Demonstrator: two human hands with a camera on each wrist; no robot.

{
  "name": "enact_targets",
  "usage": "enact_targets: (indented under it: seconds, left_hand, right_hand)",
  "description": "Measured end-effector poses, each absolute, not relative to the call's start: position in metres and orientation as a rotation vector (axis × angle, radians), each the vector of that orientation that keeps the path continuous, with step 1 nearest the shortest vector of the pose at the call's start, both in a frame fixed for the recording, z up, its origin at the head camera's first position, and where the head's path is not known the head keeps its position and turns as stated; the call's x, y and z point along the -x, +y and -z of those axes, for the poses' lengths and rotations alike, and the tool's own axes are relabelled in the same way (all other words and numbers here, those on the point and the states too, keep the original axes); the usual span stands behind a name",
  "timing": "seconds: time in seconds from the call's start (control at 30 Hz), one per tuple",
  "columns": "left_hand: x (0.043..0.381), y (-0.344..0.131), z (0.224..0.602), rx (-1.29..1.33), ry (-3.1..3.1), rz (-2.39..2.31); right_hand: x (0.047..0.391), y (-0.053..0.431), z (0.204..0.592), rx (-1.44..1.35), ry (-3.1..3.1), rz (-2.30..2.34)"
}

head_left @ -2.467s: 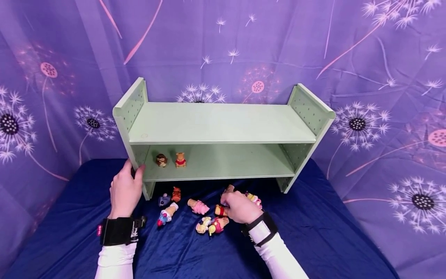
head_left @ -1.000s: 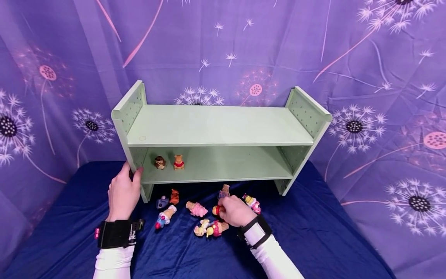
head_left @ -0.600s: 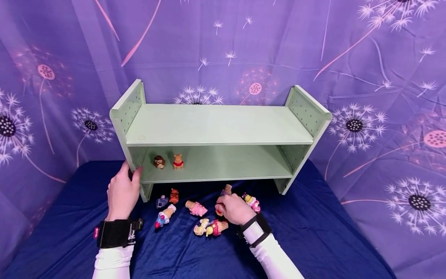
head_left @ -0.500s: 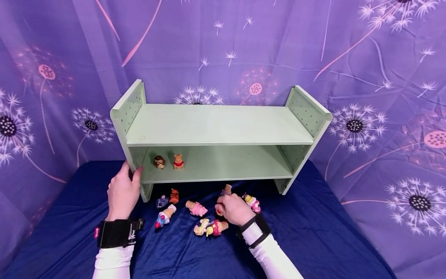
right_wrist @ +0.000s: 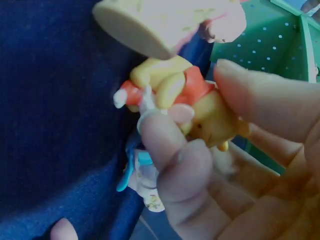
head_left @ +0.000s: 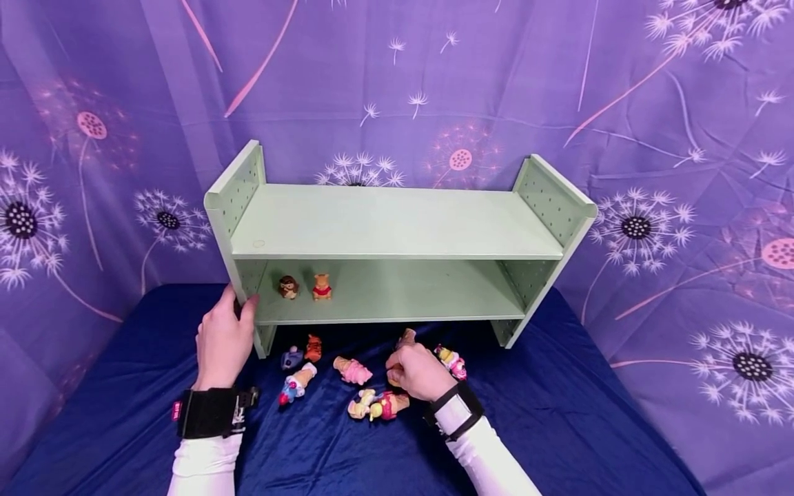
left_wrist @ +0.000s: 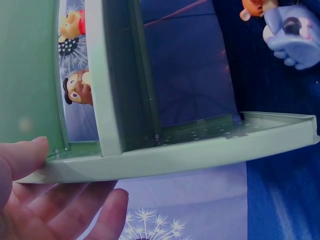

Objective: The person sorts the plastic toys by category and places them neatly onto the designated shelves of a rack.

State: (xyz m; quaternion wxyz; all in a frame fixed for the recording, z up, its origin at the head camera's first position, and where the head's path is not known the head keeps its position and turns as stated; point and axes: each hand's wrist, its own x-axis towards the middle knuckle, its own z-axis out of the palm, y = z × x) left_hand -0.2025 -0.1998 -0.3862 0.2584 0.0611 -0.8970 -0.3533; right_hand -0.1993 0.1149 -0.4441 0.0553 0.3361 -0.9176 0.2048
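My left hand [head_left: 223, 337] grips the left side panel of a pale green metal shelf [head_left: 397, 220], thumb on one face and fingers on the other in the left wrist view. Down on the cloth, my right hand [head_left: 422, 372] pinches a small yellow bear figurine in a red shirt [right_wrist: 197, 87] between thumb and fingers. In the head view the fingers hide most of that bear. An owl figurine [head_left: 288, 286] and another red-shirted bear figurine [head_left: 321, 287] stand upright at the left of the lower board.
On the dark blue cloth [head_left: 298, 455] lie a blue donkey figurine [head_left: 291, 357], an orange tiger figurine [head_left: 313, 348], a pink ice-cream cone figurine [head_left: 353, 370] and several other cone figurines. Behind the shelf hangs a purple dandelion-print curtain [head_left: 496, 83].
My right hand has shifted slightly left and turned the bear figurine, whose red shirt showed earlier in the head view. My left hand stays on the panel. The head view has shifted a little.
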Motion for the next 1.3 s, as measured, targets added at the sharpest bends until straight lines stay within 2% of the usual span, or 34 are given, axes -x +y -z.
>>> enact_targets:
  seconds: [0.43,0.83,1.1,1.3]
  left_hand:
    - [0.201,-0.199,0.384,-0.183,-2.434,0.955]
    - [0.203,-0.196,0.384,-0.189,-2.421,0.952]
    - [0.201,-0.196,0.383,-0.177,-2.412,0.949]
    - [0.202,-0.197,0.384,-0.174,-2.404,0.939]
  right_hand:
    - [0.199,0.127,0.428,-1.145,-2.899,-0.562]
    - [0.198,0.128,0.366,-1.018,-2.791,-0.711]
    - [0.215,0.109,0.329,-0.985,-2.733,-0.638]
    - [0.237,0.089,0.321,-0.992,-2.694,-0.56]
